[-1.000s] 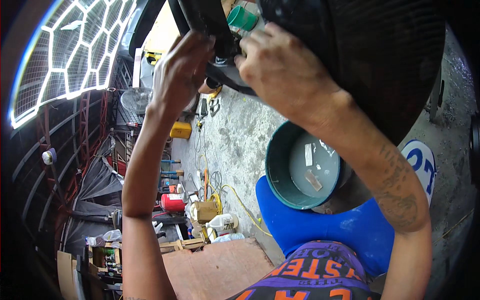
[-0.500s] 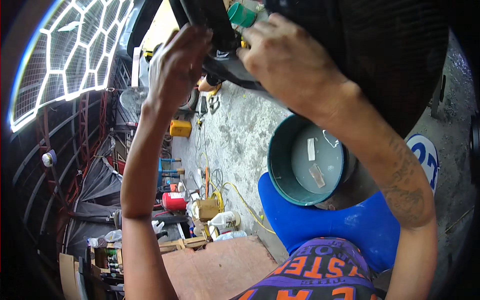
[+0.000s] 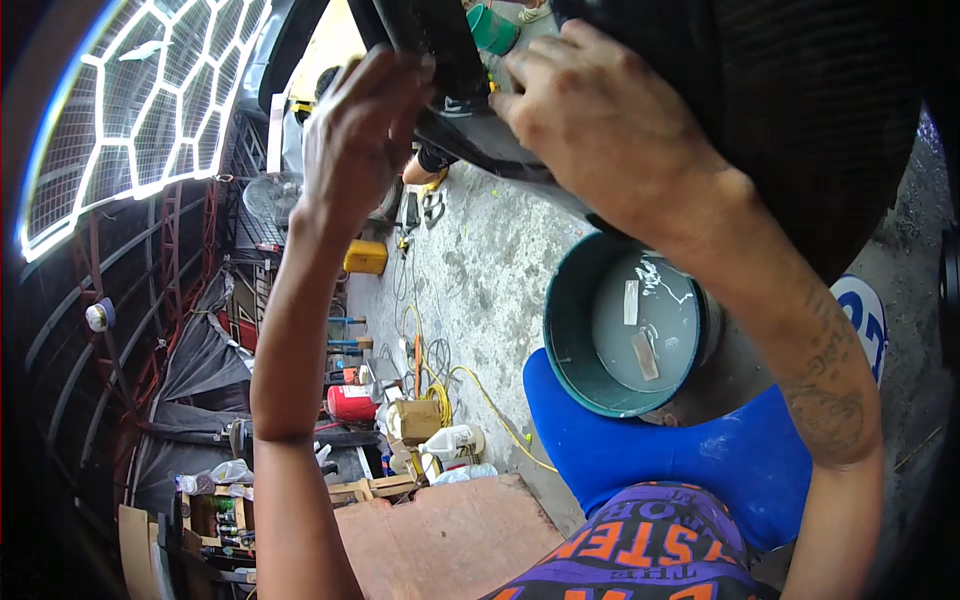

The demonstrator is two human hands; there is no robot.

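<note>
Both my hands are raised to a glossy black panel (image 3: 480, 140), which looks like a vehicle body part. My left hand (image 3: 360, 135) is at the left side of its narrow upright section, fingers bent and drawn together. Opposite it, my right hand (image 3: 610, 125) bends over the panel's right part, with its thumb and fingers curled in. Whatever lies under the fingertips of either hand is hidden. Below my right forearm stands a dark green bucket (image 3: 570, 375) of cloudy water, with two pale rectangular pieces (image 3: 642, 356) in it.
A dark rounded mass (image 3: 810, 150) fills the upper right. Yellow hose (image 3: 490, 400) and cables cross the concrete floor. A yellow container (image 3: 366, 257), a red canister (image 3: 352, 403) and white jugs (image 3: 455, 442) stand at left. A green pail (image 3: 492, 30) and another person's leg (image 3: 415, 170) show beyond the panel.
The whole view has shifted slightly, so things sit a little farther right. Both hands stay at the panel with nearly the same finger poses. White reflections on the bucket's water have changed shape.
</note>
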